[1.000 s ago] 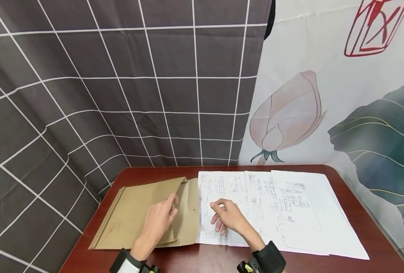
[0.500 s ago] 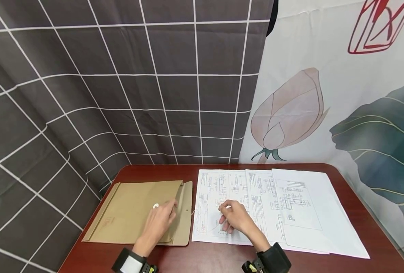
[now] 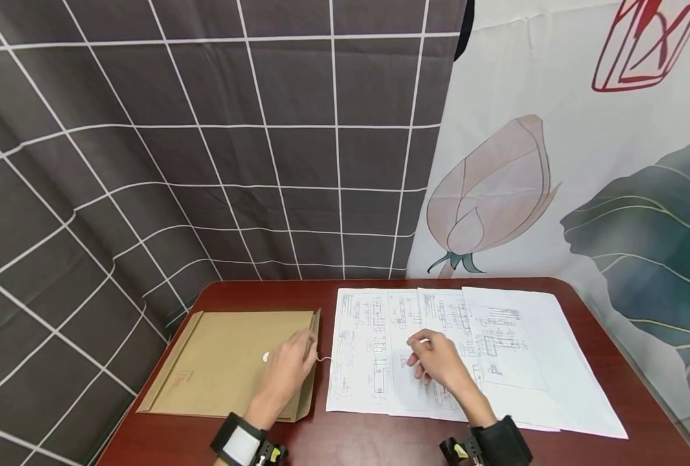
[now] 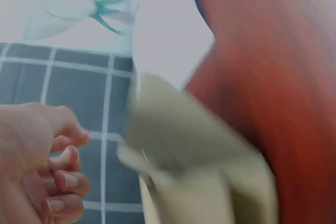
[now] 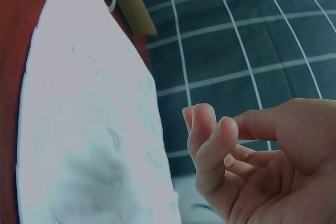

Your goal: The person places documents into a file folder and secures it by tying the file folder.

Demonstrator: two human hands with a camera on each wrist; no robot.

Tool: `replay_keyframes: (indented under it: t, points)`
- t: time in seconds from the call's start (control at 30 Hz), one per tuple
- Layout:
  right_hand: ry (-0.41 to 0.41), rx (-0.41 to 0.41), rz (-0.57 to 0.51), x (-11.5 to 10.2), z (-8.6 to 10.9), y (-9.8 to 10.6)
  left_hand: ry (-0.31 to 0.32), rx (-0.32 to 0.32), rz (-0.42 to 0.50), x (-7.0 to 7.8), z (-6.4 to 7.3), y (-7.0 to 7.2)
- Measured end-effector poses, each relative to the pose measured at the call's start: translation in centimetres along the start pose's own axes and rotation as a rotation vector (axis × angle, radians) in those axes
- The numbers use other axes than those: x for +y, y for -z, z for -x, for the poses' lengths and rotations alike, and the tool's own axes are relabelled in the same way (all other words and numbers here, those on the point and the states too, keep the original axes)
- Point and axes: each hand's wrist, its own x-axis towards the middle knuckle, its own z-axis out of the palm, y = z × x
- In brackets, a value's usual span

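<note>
A brown kraft paper envelope (image 3: 217,362) lies on the left half of the table, a white round button (image 3: 265,356) on its face. Its flap (image 3: 305,396) stands partly raised along the right side, and a thin white string (image 3: 324,358) trails from it towards the papers. My left hand (image 3: 289,366) is over the flap edge; in the left wrist view its loosely bent fingers (image 4: 71,182) pinch nothing, beside the blurred flap (image 4: 184,129). My right hand (image 3: 438,359), fingers loosely bent and holding nothing, hovers over the printed drawing sheets (image 3: 359,388).
Overlapping sheets, with a mostly blank one (image 3: 572,382) on the right, cover the right half of the reddish-brown table (image 3: 380,446). A dark grid curtain (image 3: 205,162) and a white flower-printed cloth (image 3: 555,97) hang close behind the table.
The envelope's flap has gone from lying spread out to standing folded up leftward, away from the sheets. My left hand has moved right to the flap edge. My right hand has drifted right.
</note>
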Motion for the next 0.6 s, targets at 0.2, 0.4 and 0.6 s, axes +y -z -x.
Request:
replay_keyframes:
  t: [0.2, 0.4, 0.6]
  points:
    - [-0.008, 0.104, 0.061, 1.1, -0.2, 3.5, 0.051, -0.04, 0.118, 4.8, -2.7, -0.9]
    - [0.013, 0.344, 0.235, 2.7, 0.0, 7.6, 0.036, -0.187, 0.288, 9.3, -5.2, -3.1]
    - [0.043, 0.521, 0.377, 2.7, 0.8, 11.4, 0.063, -0.391, 0.489, 13.4, -7.8, -6.0]
